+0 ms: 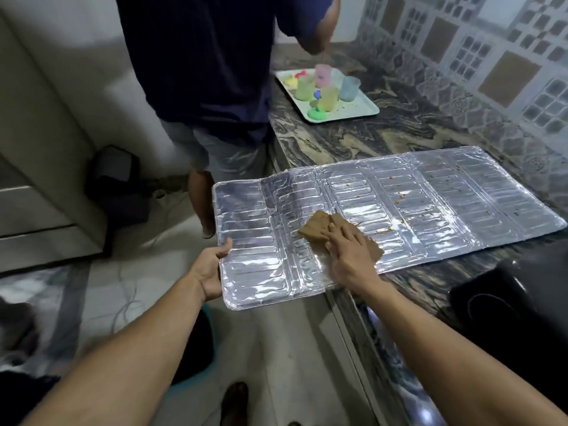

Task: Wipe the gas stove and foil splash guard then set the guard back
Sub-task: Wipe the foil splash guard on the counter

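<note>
The silver foil splash guard lies unfolded flat on the marble counter, its left end hanging past the counter edge. Small orange-brown crumbs dot its middle and right panels. My left hand grips that overhanging left edge, thumb on top. My right hand presses flat on a brown cloth on the guard's middle-left panels. The black gas stove shows at the right edge, just in front of the guard.
Another person in a dark shirt stands at the counter's left end beyond the guard. A pale tray with several coloured cups sits on the counter behind. A patterned tile wall runs along the right. A dark bag lies on the floor.
</note>
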`<state>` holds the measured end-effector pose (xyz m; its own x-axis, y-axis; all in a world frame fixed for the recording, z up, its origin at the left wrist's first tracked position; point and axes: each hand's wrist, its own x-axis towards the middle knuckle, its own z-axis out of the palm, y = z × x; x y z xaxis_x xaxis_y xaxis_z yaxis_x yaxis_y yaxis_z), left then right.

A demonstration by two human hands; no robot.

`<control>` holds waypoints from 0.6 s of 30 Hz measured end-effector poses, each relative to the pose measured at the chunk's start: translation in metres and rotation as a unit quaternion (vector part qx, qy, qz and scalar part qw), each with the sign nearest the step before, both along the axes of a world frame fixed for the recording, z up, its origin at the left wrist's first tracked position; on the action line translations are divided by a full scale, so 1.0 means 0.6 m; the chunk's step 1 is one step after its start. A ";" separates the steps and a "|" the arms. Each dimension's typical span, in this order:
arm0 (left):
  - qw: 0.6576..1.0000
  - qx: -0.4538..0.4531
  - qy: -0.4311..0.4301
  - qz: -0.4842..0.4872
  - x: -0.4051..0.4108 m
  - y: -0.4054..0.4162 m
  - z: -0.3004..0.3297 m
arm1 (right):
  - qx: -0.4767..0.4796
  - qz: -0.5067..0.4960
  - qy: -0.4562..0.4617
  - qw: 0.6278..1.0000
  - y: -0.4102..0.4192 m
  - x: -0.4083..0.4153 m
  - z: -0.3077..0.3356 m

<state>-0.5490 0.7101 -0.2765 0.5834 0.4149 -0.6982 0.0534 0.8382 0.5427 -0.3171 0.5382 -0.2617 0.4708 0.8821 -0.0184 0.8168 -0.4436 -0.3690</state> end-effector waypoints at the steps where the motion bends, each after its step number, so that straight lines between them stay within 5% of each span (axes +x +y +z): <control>1: 1.000 -0.006 0.000 0.005 0.000 -0.006 0.002 | -0.004 0.002 -0.006 1.000 0.001 -0.002 -0.002; 6: 0.999 0.006 -0.034 0.017 -0.001 -0.024 0.007 | 0.002 0.036 -0.028 0.999 -0.007 -0.044 -0.005; 14: 0.998 0.042 -0.035 0.044 -0.007 -0.038 0.015 | -0.018 0.226 -0.008 0.974 -0.027 -0.102 0.001; 18: 0.997 0.016 -0.051 0.049 0.000 -0.058 0.020 | 0.002 0.211 -0.056 0.976 -0.037 -0.061 0.011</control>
<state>-0.5489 0.6754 -0.2647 0.6067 0.4946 -0.6223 -0.0854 0.8189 0.5676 -0.3540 0.5160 -0.2552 0.0635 0.9978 0.0164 0.9617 -0.0568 -0.2681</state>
